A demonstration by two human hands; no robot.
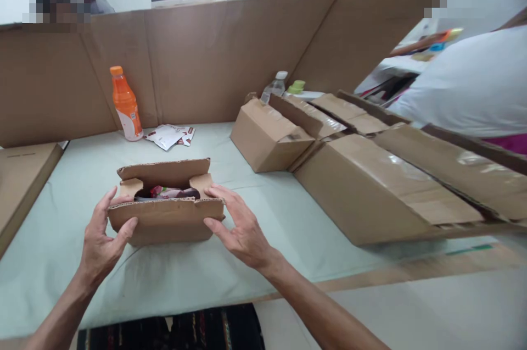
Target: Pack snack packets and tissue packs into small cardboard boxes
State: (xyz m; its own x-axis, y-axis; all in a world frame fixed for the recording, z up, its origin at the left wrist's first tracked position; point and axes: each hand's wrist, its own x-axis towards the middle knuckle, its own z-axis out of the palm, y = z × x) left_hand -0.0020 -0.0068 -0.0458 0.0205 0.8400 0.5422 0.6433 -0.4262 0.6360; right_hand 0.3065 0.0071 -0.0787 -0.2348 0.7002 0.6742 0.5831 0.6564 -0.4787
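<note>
A small cardboard box [168, 226] stands on the cloth-covered table with its front and back flaps raised. My left hand [102, 234] grips its left end, thumb on the front flap and fingers by the left side flap. At the right end my right hand [239, 229] has its thumb against the front flap and its fingers on the right side flap. Inside the box a pink and red packet [173, 192] shows through the gap, beside something dark that I cannot make out. The lower contents are hidden by the front flap.
Behind the box are an orange bottle [125, 105] and some white sachets [167, 135]. Several larger cardboard boxes [370, 185] fill the right side, with a clear bottle [276, 86] behind them. A tall cardboard screen [230, 53] runs along the back. A person in white [473, 81] is at right.
</note>
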